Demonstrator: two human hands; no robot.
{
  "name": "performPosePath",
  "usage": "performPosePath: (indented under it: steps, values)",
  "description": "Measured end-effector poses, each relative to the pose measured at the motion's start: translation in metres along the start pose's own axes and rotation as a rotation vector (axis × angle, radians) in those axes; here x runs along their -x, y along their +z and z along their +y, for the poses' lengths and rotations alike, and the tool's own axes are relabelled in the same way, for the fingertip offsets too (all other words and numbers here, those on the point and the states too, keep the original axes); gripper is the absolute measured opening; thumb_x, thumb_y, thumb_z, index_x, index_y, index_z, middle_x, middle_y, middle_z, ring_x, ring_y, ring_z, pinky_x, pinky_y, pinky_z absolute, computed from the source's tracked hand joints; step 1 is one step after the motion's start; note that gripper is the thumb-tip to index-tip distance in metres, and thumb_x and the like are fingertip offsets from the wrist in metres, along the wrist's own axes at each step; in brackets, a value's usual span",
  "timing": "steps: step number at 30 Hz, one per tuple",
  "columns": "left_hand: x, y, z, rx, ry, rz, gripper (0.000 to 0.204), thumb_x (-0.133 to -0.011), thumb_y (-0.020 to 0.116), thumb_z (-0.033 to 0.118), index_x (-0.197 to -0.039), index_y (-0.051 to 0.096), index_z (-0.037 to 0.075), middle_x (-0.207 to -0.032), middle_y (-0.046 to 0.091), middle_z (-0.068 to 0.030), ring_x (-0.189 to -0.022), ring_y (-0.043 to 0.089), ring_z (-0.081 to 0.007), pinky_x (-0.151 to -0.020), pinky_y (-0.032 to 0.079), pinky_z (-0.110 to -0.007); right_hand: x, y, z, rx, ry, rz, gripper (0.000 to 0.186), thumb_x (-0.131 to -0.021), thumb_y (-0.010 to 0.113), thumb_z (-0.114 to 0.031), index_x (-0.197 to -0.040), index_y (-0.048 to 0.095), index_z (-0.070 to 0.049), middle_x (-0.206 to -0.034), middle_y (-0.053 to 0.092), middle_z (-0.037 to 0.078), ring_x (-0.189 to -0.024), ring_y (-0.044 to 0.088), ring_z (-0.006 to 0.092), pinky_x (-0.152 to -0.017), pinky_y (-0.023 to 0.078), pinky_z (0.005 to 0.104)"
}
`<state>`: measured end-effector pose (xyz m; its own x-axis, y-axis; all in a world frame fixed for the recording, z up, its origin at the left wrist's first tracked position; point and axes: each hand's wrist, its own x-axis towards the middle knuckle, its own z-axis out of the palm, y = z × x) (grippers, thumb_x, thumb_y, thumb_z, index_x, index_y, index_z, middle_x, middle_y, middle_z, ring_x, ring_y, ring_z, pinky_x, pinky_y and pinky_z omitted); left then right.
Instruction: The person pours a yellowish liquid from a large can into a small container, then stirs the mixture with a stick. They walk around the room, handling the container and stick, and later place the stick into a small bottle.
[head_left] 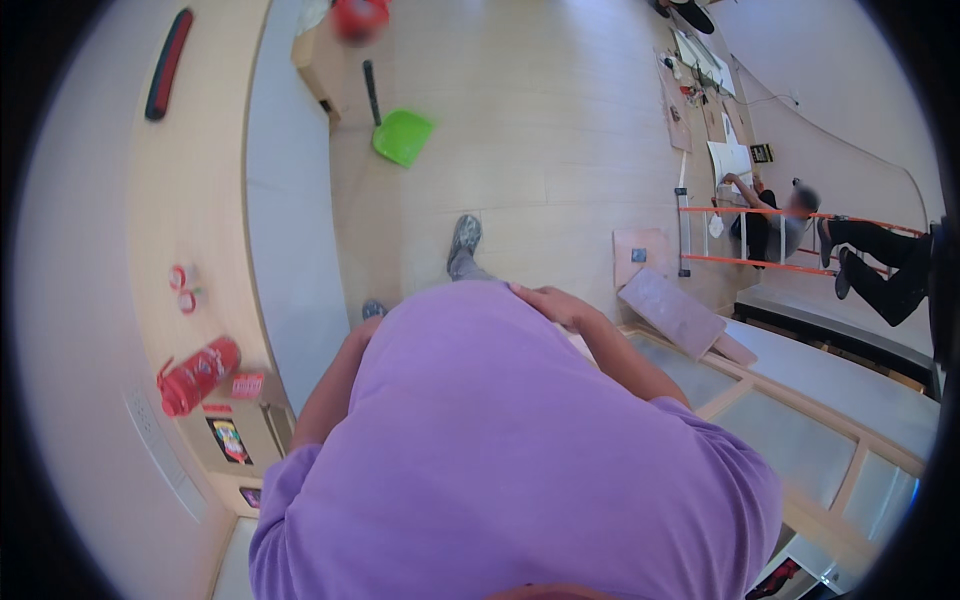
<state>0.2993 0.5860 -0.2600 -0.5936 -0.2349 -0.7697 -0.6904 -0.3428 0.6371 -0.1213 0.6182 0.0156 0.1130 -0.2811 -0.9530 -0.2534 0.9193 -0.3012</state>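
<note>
My right hand (547, 304) lies against the front of my purple shirt (530, 400), its visible fingers stretched out. No object shows in it. Only a sliver of my left hand (371, 327) appears at the shirt's left edge; its fingers are hidden behind the shirt. Ahead on the floor is a green dustpan (404, 138) with a dark handle. One grey patterned shoe (466, 234) shows beyond the shirt, and part of the other is near my left hand.
A long counter on the left bears a red bottle (207, 373), small red-and-white rolls (188, 301) and a dark red-edged bar (169, 64). An orange ladder (740, 210) is at right, with a person (790, 232) beside it. Loose boards (675, 312) lean near a framed panel.
</note>
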Motion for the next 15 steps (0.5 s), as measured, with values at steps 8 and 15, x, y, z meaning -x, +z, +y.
performPosePath:
  steps: [8, 15]
  values:
    - [0.026, -0.06, 0.246, -0.319, -0.298, 0.143, 0.099, -0.094, 0.058, 0.073, -0.147, 0.056, -0.009, -0.147, 0.06, -0.0332, -0.14, 0.057, -0.0444, -0.117, 0.046, -0.048, -0.06, -0.157, -0.038, 0.32, -0.415, 0.38, 0.078, -0.104, 0.061, -0.054, -0.156, 0.05, 0.003, -0.15, 0.06, 0.028, -0.139, 0.06, 0.0391, -0.116, 0.047, 0.0439]
    - [-0.002, -0.125, 0.369, -0.174, -0.205, 0.321, 0.085, -0.095, 0.068, 0.063, -0.146, 0.06, -0.004, -0.137, 0.068, -0.0299, -0.119, 0.07, -0.0411, -0.103, 0.055, -0.046, -0.108, -0.221, -0.049, 0.388, -0.473, 0.53, 0.076, -0.102, 0.065, -0.054, -0.152, 0.055, 0.003, -0.138, 0.069, 0.028, -0.124, 0.07, 0.0396, -0.105, 0.055, 0.0451]
